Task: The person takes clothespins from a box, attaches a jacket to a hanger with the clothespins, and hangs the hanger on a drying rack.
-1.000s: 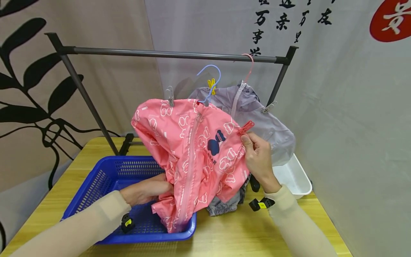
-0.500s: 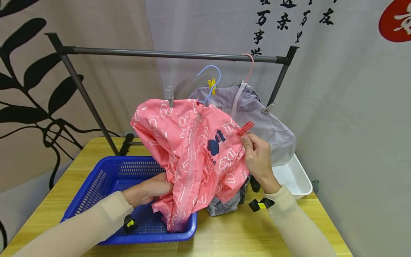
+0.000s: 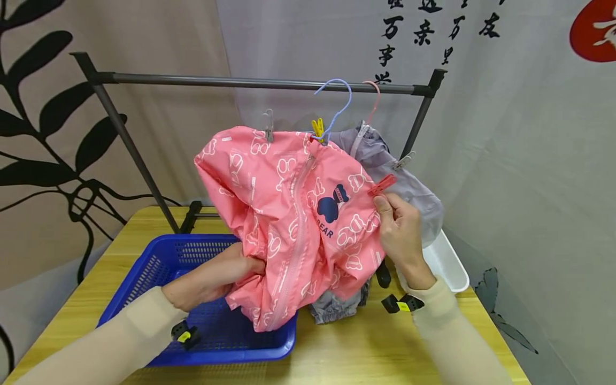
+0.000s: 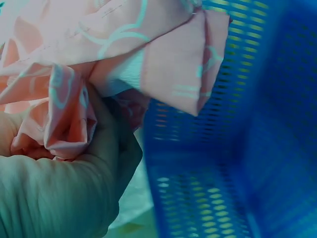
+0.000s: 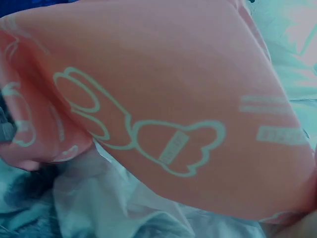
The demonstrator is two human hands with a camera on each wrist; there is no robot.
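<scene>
A pink hooded-style jacket (image 3: 289,203) with white bear prints and a front zip hangs on a blue hanger (image 3: 348,99), whose hook overlaps the rack's bar (image 3: 216,81) in the head view. A grey clip (image 3: 269,128) and a red clip (image 3: 382,185) sit on its shoulders. My left hand (image 3: 221,270) grips the jacket's lower side; the left wrist view shows bunched cloth (image 4: 69,116) in its fingers. Just below the red clip, my right hand (image 3: 403,232) pinches the other shoulder side. In the right wrist view, pink cloth (image 5: 173,109) covers most of that hand.
Behind the jacket, a grey garment (image 3: 418,198) hangs from a pink hanger (image 3: 372,101) with a yellow clip (image 3: 317,127) nearby. A blue basket (image 3: 159,256) stands below on the wooden table (image 3: 366,353). A white tray (image 3: 447,262) is at right; grey cloth (image 3: 337,307) lies beneath.
Both hands have raised the jacket and shifted it slightly right. The blue hook has risen from below the bar to its level. Both grips stay the same.
</scene>
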